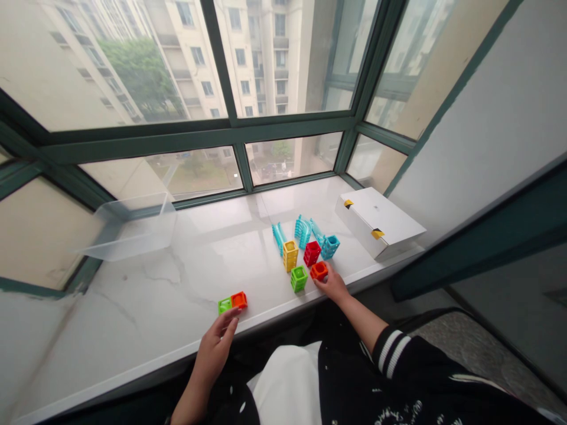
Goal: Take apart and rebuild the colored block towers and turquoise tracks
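Resting near the front edge of a pale marble window sill (186,277), the left grip (217,345), a bare hand, lies loosely open with its fingers stretched forward. The fingertips reach the near side of a joined green-and-orange block pair (233,303), which sits flat on the sill and is not held. The right grip (332,285) comes in from a dark sleeve with white stripes, and its fingertips touch a lone orange block (319,270) that stands on the sill. I cannot tell whether the fingers close round it or only rest against it. Just left of that block stands a green block (299,278). Behind these are a yellow tower (290,255), a red block (312,254) and a blue cube (330,247), with teal curved ramps (303,230) at the back. A white box (381,221) lies further right, and a clear plastic bin (133,230) sits well apart by the window on the left.
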A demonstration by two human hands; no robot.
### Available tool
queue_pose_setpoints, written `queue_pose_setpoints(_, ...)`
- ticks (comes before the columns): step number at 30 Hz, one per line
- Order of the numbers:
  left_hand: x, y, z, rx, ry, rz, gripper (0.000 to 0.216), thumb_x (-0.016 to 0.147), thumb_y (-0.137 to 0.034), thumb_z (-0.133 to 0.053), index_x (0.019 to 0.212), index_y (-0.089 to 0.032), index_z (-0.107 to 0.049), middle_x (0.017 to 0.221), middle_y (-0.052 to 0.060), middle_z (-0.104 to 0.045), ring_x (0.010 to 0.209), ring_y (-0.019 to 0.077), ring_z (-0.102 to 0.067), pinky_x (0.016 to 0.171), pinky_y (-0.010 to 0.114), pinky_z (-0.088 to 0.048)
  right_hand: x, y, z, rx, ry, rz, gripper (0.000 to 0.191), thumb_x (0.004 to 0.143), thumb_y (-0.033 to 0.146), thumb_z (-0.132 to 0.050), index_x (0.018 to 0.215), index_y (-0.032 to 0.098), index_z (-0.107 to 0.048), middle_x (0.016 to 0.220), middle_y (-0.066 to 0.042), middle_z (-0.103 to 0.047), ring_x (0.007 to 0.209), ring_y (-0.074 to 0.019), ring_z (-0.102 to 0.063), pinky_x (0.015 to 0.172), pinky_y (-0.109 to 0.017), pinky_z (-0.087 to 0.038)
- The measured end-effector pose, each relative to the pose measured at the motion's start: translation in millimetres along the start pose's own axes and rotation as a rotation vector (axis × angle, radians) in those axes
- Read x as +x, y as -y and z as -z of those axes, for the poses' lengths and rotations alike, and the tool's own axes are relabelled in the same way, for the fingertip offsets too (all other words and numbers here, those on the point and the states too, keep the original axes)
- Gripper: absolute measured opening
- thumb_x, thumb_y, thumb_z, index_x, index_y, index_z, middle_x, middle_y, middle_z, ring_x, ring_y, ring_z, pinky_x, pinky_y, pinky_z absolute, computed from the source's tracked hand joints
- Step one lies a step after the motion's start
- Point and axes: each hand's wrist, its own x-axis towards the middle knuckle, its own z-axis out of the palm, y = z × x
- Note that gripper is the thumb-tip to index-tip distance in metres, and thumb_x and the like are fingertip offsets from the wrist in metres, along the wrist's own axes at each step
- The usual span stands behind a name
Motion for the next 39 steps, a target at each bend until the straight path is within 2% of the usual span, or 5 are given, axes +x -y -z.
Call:
queue_pose_setpoints(6,-0.8,1.6,2.1,-0.011,-0.026,-0.001,0.055,0.089,-0.066,-0.06,0.121,-0.023,-0.074,0.126,0.011,-0.077,0.114,0.0321,-0.075,0.103,0.048,-0.059,0.5,-9.1,-5.9,0.008,-0.021,0.032,0.062,0.079,0.039,-0.076,0.135,0.023,-0.057,0.119,-0.011,-0.074,0.108,-0.0325,-0.074,0.092,-0.043,-0.06)
queue_pose_setpoints(11,-2.0,2.7,5.0,-0.008,-0.039,0.001,0.053,0.09,-0.064,-0.06,0.122,-0.024,-0.074,0.128,0.011,-0.077,0.115,0.0321,-0.074,0.104,0.049,-0.058,3.8,-13.2,-9.9,0.02,0.026,-0.056,0.072,0.076,0.042,-0.076,0.14,0.018,-0.056,0.13,-0.018,-0.071,0.119,-0.0368,-0.071,0.103,-0.05,-0.057)
queue_pose_setpoints(20,-4.4,6.6,6.2,-0.001,-0.026,0.014,0.054,0.09,-0.064,-0.06,0.121,-0.023,-0.075,0.129,0.011,-0.076,0.119,0.0326,-0.072,0.106,0.049,-0.057,7.0,-17.9,-14.8,0.031,0.022,-0.065,0.073,0.073,0.043,-0.076,0.139,0.015,-0.059,0.134,-0.019,-0.069,0.127,-0.0369,-0.067,0.112,-0.051,-0.053)
queue_pose_setpoints(33,-6.0,7.8,5.5,-0.02,-0.04,0.028,0.054,0.087,-0.063,-0.062,0.12,-0.022,-0.077,0.127,0.012,-0.077,0.116,0.0334,-0.073,0.105,0.049,-0.057,5.1,-19.0,-17.8,0.049,0.011,-0.06,0.07,0.074,0.04,-0.075,0.138,0.017,-0.059,0.135,-0.019,-0.068,0.128,-0.0363,-0.067,0.113,-0.052,-0.052)
queue_pose_setpoints(39,-7.1,6.4,8.6,0.001,-0.036,0.025,0.053,0.089,-0.063,-0.06,0.12,-0.022,-0.077,0.128,0.011,-0.077,0.12,0.0334,-0.072,0.105,0.05,-0.057,4.0,-19.9,-9.0,0.063,0.025,-0.035,0.076,0.07,0.042,-0.08,0.138,0.019,-0.058,0.134,-0.016,-0.065,0.13,-0.0342,-0.063,0.115,-0.051,-0.049)
